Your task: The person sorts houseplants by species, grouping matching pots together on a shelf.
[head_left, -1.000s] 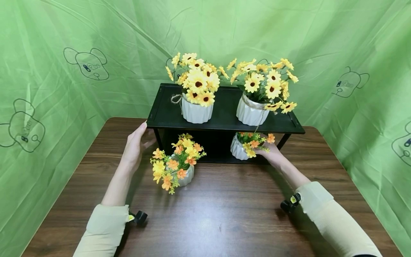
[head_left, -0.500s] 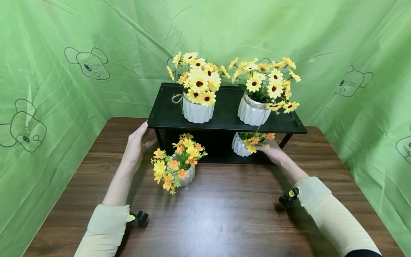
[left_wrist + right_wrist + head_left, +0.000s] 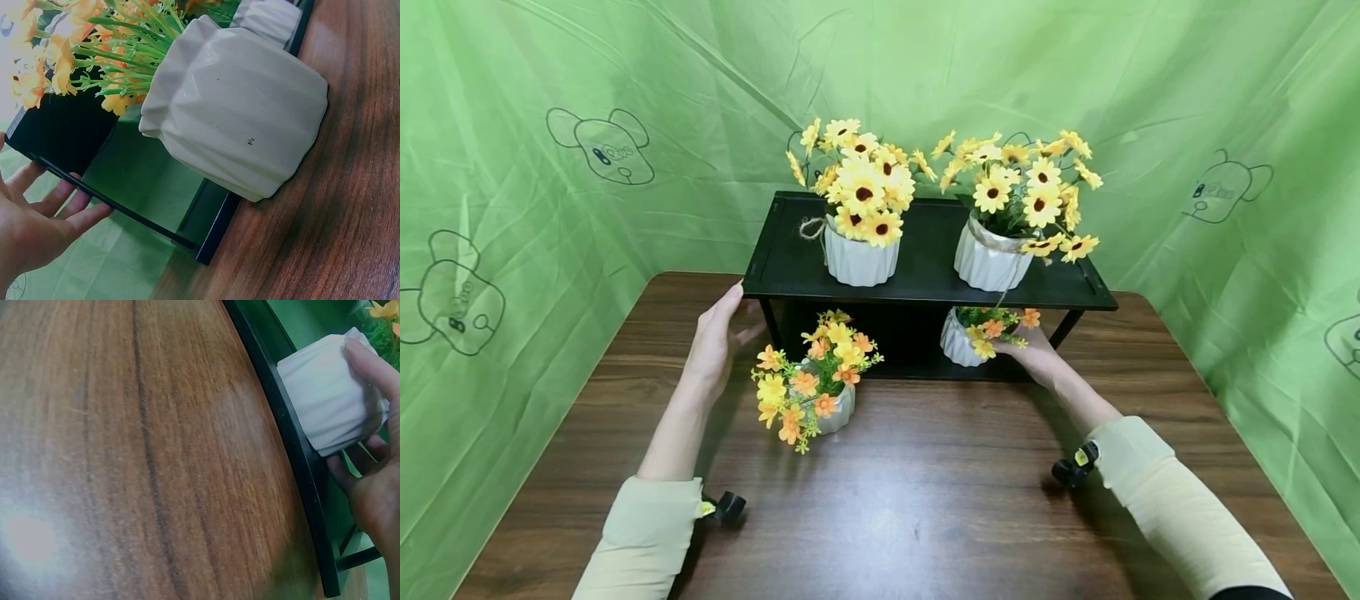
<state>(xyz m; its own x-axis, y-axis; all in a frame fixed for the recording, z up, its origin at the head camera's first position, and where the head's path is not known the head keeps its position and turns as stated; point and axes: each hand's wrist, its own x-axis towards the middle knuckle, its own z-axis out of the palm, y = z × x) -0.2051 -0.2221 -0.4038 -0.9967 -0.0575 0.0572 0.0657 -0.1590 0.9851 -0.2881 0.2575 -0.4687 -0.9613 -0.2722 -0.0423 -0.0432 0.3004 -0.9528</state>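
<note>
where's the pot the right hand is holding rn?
Head view: the small white pot sits on the black shelf's lower level, right side, gripped by the right hand.

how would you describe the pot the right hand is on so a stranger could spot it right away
Find the black two-level shelf at the back of the wooden table. Look under its top board at the right end: a small white ribbed pot sits on the lower level, gripped by the right hand. It is the only pot under the board; two stand on top with sunflowers, and one stands on the table in front.
</note>
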